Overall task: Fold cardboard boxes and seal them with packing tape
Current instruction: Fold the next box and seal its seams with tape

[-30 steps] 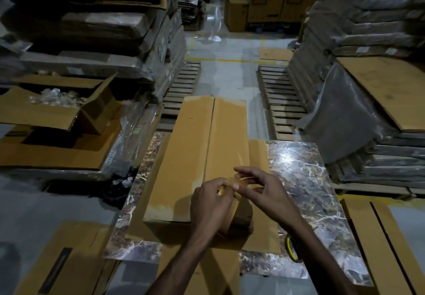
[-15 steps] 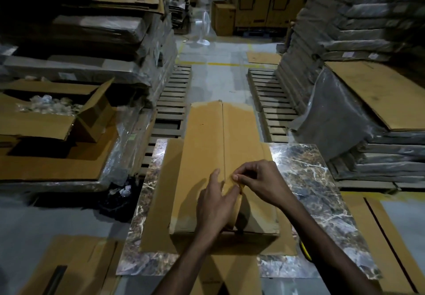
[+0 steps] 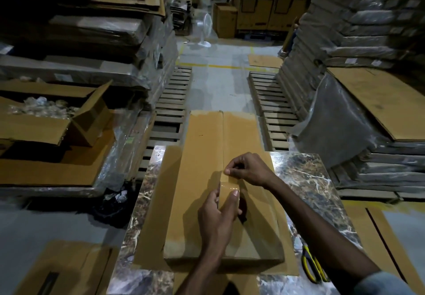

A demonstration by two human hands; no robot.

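Note:
A long flat brown cardboard box [image 3: 202, 156] lies lengthwise on the marble-patterned table [image 3: 305, 179], its middle seam running away from me. My left hand [image 3: 218, 216] grips a roll of brown packing tape [image 3: 230, 191] over the box's near half, thumb on top of the roll. My right hand [image 3: 248, 168] pinches the tape's free end just beyond the roll, at the seam. A short strip of tape is stretched between the two hands.
Yellow-handled scissors [image 3: 312, 267] lie on the table's right edge by my right forearm. An open box of plastic pieces [image 3: 46, 120] sits at left on flat cardboard. Wrapped stacks stand left and right, wooden pallets [image 3: 172, 108] lie beyond, and a fan [image 3: 205, 30] stands far back.
My right hand has drawn the tape end away from the roll, farther along the seam. My left hand now holds the roll lower and nearer to me.

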